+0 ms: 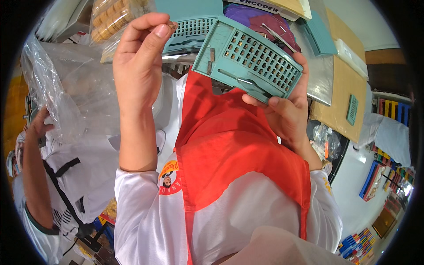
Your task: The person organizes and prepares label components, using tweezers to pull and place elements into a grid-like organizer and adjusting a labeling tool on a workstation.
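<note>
My left hand (142,53) is raised, pinching a small brown piece (172,26) between thumb and forefinger. My right hand (288,107) grips the right end of a teal plastic tray (228,63), which is tilted in the air. Rows of rectangular slots fill much of the tray, many with small brownish pieces inside. In its left compartment lie small dark strips (210,61). A long shaped recess along the near side shows a shiny metal part (245,80). Behind it, a second teal slotted tray (193,31) is partly hidden by the first tray and my left hand.
Purple and maroon cloth (265,23) lies behind the tray, with a thin metal tool (280,38) on it. Bagged wooden pieces (112,20) sit back left. Teal ribbed panels (319,33) and cardboard (331,116) are right. Another person's arm (39,175) is at far left.
</note>
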Available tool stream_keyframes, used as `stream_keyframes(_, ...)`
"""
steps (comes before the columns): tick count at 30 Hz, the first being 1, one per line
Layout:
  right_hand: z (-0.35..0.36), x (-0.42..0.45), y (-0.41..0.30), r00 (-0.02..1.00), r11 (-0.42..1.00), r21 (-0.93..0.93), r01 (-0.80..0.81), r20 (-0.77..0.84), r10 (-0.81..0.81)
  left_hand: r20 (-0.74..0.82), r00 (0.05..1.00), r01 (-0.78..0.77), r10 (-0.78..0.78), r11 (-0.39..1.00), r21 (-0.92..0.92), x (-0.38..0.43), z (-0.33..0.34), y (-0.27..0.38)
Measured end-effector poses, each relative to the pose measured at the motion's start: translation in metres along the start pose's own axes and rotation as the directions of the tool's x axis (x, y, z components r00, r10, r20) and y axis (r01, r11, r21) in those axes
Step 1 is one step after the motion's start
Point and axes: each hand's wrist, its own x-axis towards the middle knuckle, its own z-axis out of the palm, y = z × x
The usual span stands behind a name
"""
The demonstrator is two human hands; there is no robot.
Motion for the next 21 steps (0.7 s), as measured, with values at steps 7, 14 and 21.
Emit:
stream_keyframes(7,-0.003,-0.004,0.0,1.0,1.0,-0.008,0.001,0.008,-0.001,0.059,0.997,-0.06,0.055,0.995,0.081,-0.006,0.007,0.001)
stream_keyframes(14,-0.003,-0.006,0.001,0.999,1.0,0.001,0.019,0.045,-0.019,0.091,0.993,-0.083,0.068,0.983,0.163,-0.011,0.01,0.007)
stream_keyframes(21,-0.027,-0.012,-0.008,0.995,0.995,-0.042,0.086,0.053,-0.084,-0.027,0.999,-0.033,0.046,0.929,0.368,-0.012,-0.007,-0.008)
